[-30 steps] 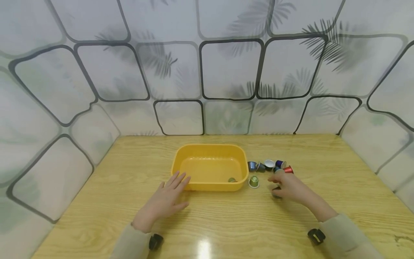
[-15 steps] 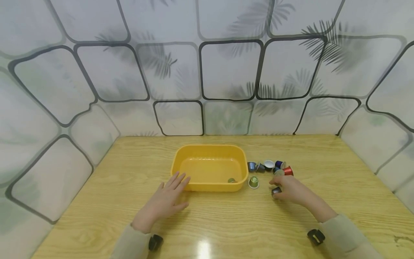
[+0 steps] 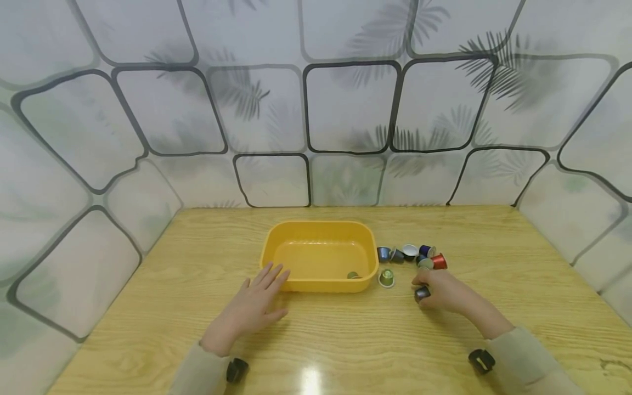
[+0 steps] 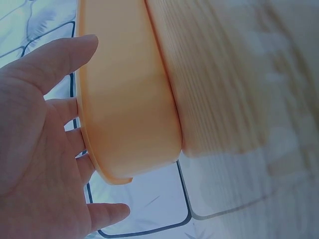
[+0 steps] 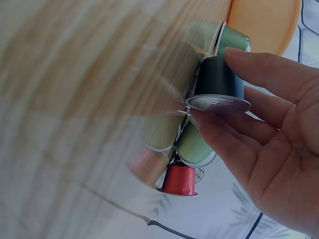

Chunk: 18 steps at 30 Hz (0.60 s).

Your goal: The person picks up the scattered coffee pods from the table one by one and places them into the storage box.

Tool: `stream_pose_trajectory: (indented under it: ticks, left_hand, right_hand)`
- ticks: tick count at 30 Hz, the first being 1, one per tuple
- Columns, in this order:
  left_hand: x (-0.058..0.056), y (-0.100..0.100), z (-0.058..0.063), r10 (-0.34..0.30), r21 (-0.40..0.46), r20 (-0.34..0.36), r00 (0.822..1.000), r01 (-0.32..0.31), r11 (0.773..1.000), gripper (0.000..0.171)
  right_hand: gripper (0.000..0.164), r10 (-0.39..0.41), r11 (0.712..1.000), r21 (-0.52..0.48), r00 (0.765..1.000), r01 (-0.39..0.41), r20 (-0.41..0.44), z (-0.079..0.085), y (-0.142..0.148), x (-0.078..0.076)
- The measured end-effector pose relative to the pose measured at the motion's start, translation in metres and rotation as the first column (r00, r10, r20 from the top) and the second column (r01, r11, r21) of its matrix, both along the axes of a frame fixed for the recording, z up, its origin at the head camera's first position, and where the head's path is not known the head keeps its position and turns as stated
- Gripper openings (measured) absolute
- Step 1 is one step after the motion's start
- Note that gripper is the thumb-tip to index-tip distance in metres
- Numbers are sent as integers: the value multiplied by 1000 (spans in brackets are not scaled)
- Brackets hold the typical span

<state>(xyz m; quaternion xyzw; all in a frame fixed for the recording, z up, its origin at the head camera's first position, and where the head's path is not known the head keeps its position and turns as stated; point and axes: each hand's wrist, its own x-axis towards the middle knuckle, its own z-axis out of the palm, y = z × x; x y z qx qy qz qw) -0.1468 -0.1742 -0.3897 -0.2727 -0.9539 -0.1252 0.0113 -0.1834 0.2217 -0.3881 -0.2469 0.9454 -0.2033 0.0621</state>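
My right hand (image 3: 446, 291) pinches a dark coffee capsule (image 5: 217, 77) between thumb and fingers; its foil lid faces the camera in the right wrist view. That capsule is low over the table, to the right of an upright green coffee capsule (image 3: 387, 277). Fingers of my left hand (image 3: 250, 304) lie straight across the near-left rim of a yellow plastic tub (image 3: 321, 286); in the left wrist view they pass behind its orange-looking wall (image 4: 129, 94). Inside the tub, one green capsule (image 3: 353, 275) is partly hidden by the front wall.
Just beyond my right hand lies a cluster of several capsules, among them a red capsule (image 3: 439, 261), a pale green capsule (image 3: 425, 264) and a blue capsule (image 3: 384, 254). The wooden table (image 3: 345, 334) ends at a patterned backdrop (image 3: 350, 175).
My right hand's fingers have settled around the dark capsule, which shows more plainly between them than before. The left hand stays on the tub's rim.
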Motion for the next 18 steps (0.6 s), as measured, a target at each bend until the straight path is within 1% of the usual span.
stream_pose_trajectory:
  ticks: [5,10,18]
  left_hand:
    - [1,0,1,11,1,10,1000,-11,1000,71]
    - [1,0,1,12,-4,9,1000,-12,1000,72]
    - [2,1,2,8,5,8,1000,-9,1000,71]
  right_hand:
    - [34,11,1000,15,1000,-11,11,0,0,0]
    - [34,2,1000,24,1000,-3,25,-1,0,1]
    - [30,19,999,49,1000,-19,5,-1,0,1]
